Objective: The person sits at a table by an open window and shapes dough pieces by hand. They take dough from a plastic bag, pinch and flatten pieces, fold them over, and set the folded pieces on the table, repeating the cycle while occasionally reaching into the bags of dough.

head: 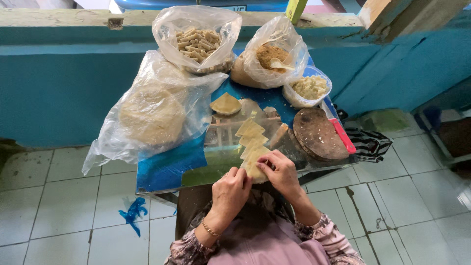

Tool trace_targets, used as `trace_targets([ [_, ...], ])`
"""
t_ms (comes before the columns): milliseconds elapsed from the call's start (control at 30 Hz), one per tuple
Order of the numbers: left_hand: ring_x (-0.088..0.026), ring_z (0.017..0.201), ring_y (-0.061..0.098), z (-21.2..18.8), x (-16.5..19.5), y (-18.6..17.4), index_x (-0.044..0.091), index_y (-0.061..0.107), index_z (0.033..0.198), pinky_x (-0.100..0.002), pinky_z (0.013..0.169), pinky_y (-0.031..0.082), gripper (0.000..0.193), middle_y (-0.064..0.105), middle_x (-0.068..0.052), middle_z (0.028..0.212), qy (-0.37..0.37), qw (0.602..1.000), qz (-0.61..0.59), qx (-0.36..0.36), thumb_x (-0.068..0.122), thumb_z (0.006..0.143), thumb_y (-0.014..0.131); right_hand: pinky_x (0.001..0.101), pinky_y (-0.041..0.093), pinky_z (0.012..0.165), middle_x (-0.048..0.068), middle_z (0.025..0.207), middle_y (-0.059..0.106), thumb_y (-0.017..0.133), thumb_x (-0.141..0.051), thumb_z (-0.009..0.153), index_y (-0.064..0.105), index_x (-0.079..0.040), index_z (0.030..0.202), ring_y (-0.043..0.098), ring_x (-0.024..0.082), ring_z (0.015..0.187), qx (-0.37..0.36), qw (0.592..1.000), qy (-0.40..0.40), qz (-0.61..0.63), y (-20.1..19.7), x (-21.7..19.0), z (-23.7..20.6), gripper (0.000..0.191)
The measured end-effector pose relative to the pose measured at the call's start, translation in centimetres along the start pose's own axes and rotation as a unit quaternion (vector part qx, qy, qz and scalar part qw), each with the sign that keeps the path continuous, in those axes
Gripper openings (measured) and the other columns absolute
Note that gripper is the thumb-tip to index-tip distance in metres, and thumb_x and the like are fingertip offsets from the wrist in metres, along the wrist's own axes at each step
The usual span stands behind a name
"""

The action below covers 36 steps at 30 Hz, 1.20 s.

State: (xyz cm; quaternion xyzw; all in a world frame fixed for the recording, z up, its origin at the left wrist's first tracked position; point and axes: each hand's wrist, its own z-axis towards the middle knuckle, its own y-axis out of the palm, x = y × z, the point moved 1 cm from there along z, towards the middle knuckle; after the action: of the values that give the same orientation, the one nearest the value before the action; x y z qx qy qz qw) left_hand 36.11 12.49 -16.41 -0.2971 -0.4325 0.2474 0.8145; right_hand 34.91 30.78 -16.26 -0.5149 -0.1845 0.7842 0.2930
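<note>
Both hands work at the near edge of a small blue table with a glass top. The left hand and the right hand close together on a pale yellow triangular dough wrapper, fingertips pinching its edges from either side; the left thumb and fingers curl narrow around its lower corner, while the right fingers press on its upper right edge. A thin gold bracelet sits on the left wrist.

Just beyond the hands, a row of similar pale triangular wrappers runs away from the fingertips in an overlapping line. Farther ahead lies a single folded pale wrapper. To the right of the right hand rests a round dark wooden cutting board, with a red-handled knife along its far side. Well ahead and left of the left hand lies a clear plastic bag holding a stack of round flat wrappers. At the far edge stand a clear plastic bag of short beige rolled sticks, a clear plastic bag of brown crumbly filling with a spoon, and a small clear plastic tub of pale chopped filling.
</note>
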Motion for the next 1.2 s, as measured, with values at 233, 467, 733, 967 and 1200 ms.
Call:
trace_targets([
  [233,-0.034,0.07,0.066,0.5,-0.4,-0.8,0.009,0.06,0.084,-0.045,0.056,0.052,0.02,0.062,-0.01,0.081,-0.017,0.999,-0.041,-0.005,0.023,0.087,0.073,0.03,0.052,0.058,0.006,0.087,0.064,0.082,-0.014,0.084,0.073,-0.007,0.092,0.065,0.016,0.063,0.008,1.0,0.012,-0.011,0.2,0.0,0.3,0.014],
  [467,-0.034,0.07,0.067,0.9,-0.5,-1.3,0.011,0.061,0.083,-0.046,0.057,0.052,0.017,0.063,-0.009,0.08,-0.021,0.998,-0.038,-0.037,0.022,0.088,0.073,0.0297,0.052,0.057,0.005,0.09,0.065,0.081,-0.014,0.083,0.076,-0.008,0.094,0.064,0.016,0.062,0.013,1.0,0.004,-0.024,0.0,-0.7,0.4,0.014],
  [733,-0.03,0.073,0.069,4.1,-2.4,-3.1,0.01,0.068,0.084,-0.042,0.062,0.054,0.013,0.068,-0.008,0.085,-0.023,0.992,-0.123,-0.018,0.022,0.086,0.074,0.0322,0.052,0.064,0.004,0.087,0.065,0.079,-0.017,0.087,0.078,-0.012,0.097,0.065,0.018,0.071,0.016,0.994,-0.068,-0.079,-0.6,-0.9,0.7,0.012],
  [967,-0.04,0.095,0.066,13.2,-5.6,1.4,0.005,0.067,0.098,-0.05,0.08,0.053,0.034,0.067,-0.017,0.1,0.026,0.999,0.037,-0.017,0.031,0.081,0.08,0.0333,0.054,0.063,0.006,0.09,0.069,0.074,-0.016,0.09,0.079,-0.013,0.107,0.066,0.02,0.067,-0.003,0.999,0.009,-0.032,-1.2,-0.1,1.6,0.018],
  [1200,-0.036,0.1,0.069,17.1,-6.5,4.5,0.007,0.07,0.097,-0.049,0.084,0.054,0.049,0.072,-0.017,0.104,-0.086,0.981,0.064,-0.162,0.04,0.066,0.089,0.0383,0.056,0.08,0.008,0.107,0.073,0.074,-0.024,0.092,0.077,-0.015,0.114,0.071,0.028,0.093,-0.034,0.994,-0.004,-0.107,-1.6,3.3,8.6,0.024],
])
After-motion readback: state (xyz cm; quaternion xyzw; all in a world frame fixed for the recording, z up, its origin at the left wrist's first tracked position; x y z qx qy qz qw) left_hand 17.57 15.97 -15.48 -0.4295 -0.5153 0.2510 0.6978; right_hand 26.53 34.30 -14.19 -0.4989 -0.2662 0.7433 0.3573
